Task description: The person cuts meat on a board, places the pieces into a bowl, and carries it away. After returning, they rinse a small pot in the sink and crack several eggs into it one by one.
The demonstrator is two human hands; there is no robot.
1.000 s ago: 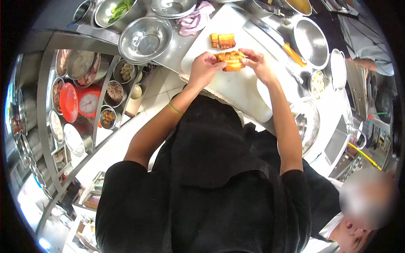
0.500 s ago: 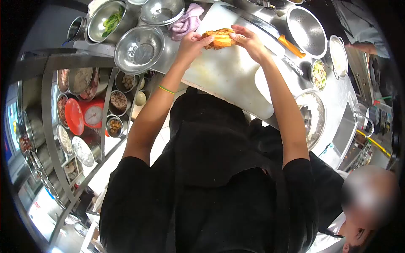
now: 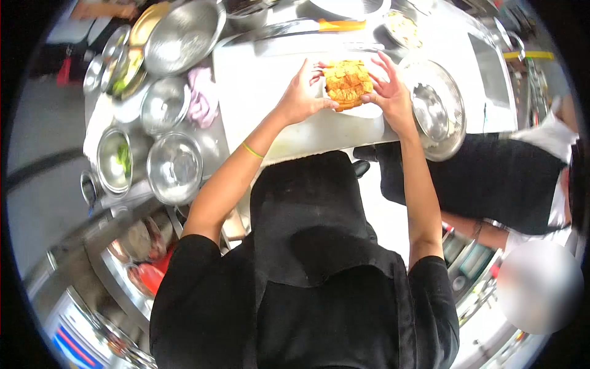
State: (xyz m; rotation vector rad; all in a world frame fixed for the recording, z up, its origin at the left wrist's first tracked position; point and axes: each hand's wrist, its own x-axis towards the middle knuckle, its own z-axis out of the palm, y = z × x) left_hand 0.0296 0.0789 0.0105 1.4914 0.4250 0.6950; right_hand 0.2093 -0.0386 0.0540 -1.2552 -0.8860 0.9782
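A golden-brown, crusty block of layered food [image 3: 347, 85] is held between my two hands, above the edge of a white plate [image 3: 371, 113] on the white cutting board [image 3: 255, 86]. My left hand [image 3: 299, 97] grips its left side with the fingers and thumb. On the opposite side, my right hand [image 3: 393, 98] has its thumb at the lower corner and its fingers along the edge. Behind my hands lies a large knife [image 3: 276, 29] with an orange handle. A lilac cloth [image 3: 203, 98] sits left of the board.
Metal bowls [image 3: 175, 167] stand at the left, one holding green leaves [image 3: 124, 158]. Right of the board is a wide perforated strainer [image 3: 456, 107] with a smaller metal bowl [image 3: 430, 114] inside. A bowl of chopped food [image 3: 402, 29] stands farther back. A person in a black apron [image 3: 485, 178] is at my right.
My hands have carried the food rightward toward the plate and turned it, so its broad crusty face shows. My view has swung right. The other person's body shows more.
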